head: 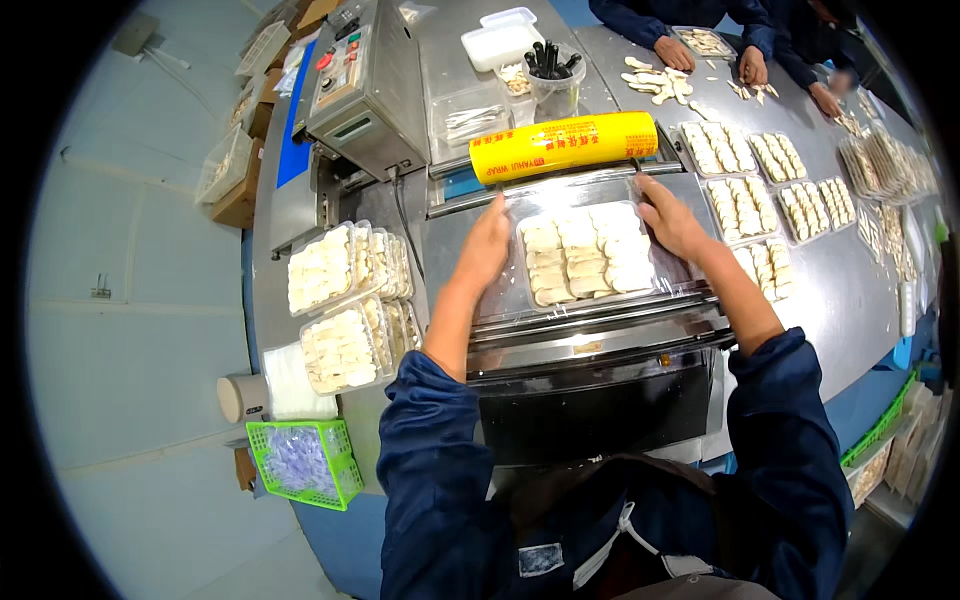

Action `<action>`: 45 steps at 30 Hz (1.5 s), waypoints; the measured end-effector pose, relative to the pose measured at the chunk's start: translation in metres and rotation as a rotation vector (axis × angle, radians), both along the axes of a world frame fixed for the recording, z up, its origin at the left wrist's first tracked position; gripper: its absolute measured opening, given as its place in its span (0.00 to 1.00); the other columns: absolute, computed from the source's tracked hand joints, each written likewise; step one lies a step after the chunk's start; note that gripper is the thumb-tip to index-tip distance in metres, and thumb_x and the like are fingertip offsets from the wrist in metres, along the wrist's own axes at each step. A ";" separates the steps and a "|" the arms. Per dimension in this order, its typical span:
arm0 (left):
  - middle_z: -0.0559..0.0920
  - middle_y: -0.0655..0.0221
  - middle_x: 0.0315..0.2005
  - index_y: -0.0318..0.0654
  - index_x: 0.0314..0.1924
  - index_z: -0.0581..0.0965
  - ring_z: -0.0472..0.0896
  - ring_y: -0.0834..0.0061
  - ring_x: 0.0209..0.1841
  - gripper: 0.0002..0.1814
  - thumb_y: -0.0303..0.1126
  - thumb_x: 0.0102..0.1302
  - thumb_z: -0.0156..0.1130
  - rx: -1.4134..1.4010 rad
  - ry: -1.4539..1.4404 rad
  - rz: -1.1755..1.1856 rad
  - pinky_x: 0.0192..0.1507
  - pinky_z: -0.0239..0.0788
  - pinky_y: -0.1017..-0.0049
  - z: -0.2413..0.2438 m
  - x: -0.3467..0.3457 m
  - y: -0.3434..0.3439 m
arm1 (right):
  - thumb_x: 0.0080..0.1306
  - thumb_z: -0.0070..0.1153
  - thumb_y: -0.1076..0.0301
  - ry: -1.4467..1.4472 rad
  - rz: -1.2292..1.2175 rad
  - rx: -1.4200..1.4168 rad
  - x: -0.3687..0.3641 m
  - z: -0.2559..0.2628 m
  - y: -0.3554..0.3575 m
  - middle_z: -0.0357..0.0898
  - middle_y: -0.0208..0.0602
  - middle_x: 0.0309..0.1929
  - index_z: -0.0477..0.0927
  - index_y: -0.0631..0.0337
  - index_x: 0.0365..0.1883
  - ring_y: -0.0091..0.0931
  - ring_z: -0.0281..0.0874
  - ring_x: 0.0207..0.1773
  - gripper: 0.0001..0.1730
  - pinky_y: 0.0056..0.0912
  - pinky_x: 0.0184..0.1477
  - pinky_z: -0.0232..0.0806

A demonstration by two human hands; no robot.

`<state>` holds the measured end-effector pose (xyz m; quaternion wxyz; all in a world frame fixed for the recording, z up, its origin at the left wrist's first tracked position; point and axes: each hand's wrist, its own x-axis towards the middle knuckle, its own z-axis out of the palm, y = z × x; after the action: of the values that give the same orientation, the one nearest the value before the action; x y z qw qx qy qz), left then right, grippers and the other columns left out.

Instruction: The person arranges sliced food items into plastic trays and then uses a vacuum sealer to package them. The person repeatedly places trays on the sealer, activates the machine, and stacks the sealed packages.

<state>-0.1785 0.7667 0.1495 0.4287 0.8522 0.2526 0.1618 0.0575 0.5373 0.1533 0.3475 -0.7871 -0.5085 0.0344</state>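
Note:
A clear plastic tray [586, 255] packed with rows of pale sliced food, apparently mushrooms, lies before me on the film wrapping machine [592, 339]. Clear cling film [555, 196] spreads from the yellow wrap roll [564, 146] over the tray. My left hand [487, 241] pinches the film at its left side, just below the roll. On the right side, my right hand [667, 216] holds the film with bent fingers, close to the roll's right end. Glare on the film hides part of its edges.
Filled trays stand stacked on edge [341, 341] at left; others [741, 206] lie at right. A control box [367, 82], a tub of black-handled tools [553, 79] and a green basket [304, 465] surround the machine. Co-workers' hands [675, 54] handle slices at the far right.

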 end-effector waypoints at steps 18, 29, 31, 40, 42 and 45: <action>0.74 0.74 0.34 0.34 0.39 0.75 0.71 0.84 0.34 0.14 0.39 0.66 0.55 -0.223 0.127 -0.091 0.36 0.63 0.81 0.000 -0.027 -0.012 | 0.67 0.51 0.61 0.932 0.073 -0.430 -0.015 0.029 -0.038 0.69 0.21 0.22 0.76 0.61 0.27 0.15 0.61 0.25 0.13 0.19 0.26 0.56; 0.77 0.64 0.45 0.38 0.56 0.65 0.79 0.72 0.43 0.19 0.43 0.73 0.39 -1.164 -0.009 0.147 0.42 0.75 0.68 0.074 -0.073 -0.098 | 0.71 0.41 0.58 1.571 -0.111 -0.192 -0.084 0.078 -0.086 0.78 0.33 0.32 0.70 0.58 0.42 0.23 0.79 0.31 0.13 0.28 0.33 0.77; 0.77 0.65 0.44 0.39 0.56 0.65 0.79 0.72 0.43 0.20 0.44 0.73 0.40 -1.208 -0.002 0.131 0.41 0.75 0.69 0.090 -0.100 -0.120 | 0.71 0.41 0.59 1.612 -0.108 -0.156 -0.106 0.083 -0.116 0.79 0.37 0.35 0.70 0.59 0.44 0.24 0.80 0.32 0.13 0.27 0.31 0.77; 0.76 0.68 0.27 0.32 0.41 0.70 0.75 0.79 0.24 0.11 0.33 0.67 0.50 -1.095 0.049 0.284 0.23 0.72 0.79 0.060 -0.189 -0.208 | 0.68 0.47 0.68 1.317 -0.504 -0.076 -0.228 0.074 -0.204 0.71 0.25 0.18 0.75 0.64 0.39 0.15 0.68 0.18 0.09 0.18 0.17 0.64; 0.76 0.68 0.27 0.31 0.40 0.71 0.76 0.79 0.24 0.10 0.32 0.65 0.52 -0.981 0.062 0.366 0.22 0.72 0.78 0.041 -0.186 -0.212 | 0.67 0.48 0.69 1.010 -0.483 0.014 -0.232 0.048 -0.203 0.70 0.25 0.17 0.75 0.64 0.39 0.15 0.65 0.16 0.08 0.17 0.15 0.58; 0.75 0.67 0.23 0.30 0.34 0.73 0.75 0.79 0.23 0.10 0.32 0.63 0.54 -1.017 0.069 0.379 0.20 0.70 0.78 0.026 -0.186 -0.205 | 0.65 0.51 0.69 1.044 -0.561 0.078 -0.233 0.042 -0.192 0.67 0.24 0.15 0.75 0.64 0.34 0.15 0.57 0.12 0.07 0.18 0.13 0.47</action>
<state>-0.3641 0.5622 0.1758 0.7417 0.4817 0.4621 0.0655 -0.1753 0.3451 0.1954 0.5761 -0.7570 -0.0436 0.3053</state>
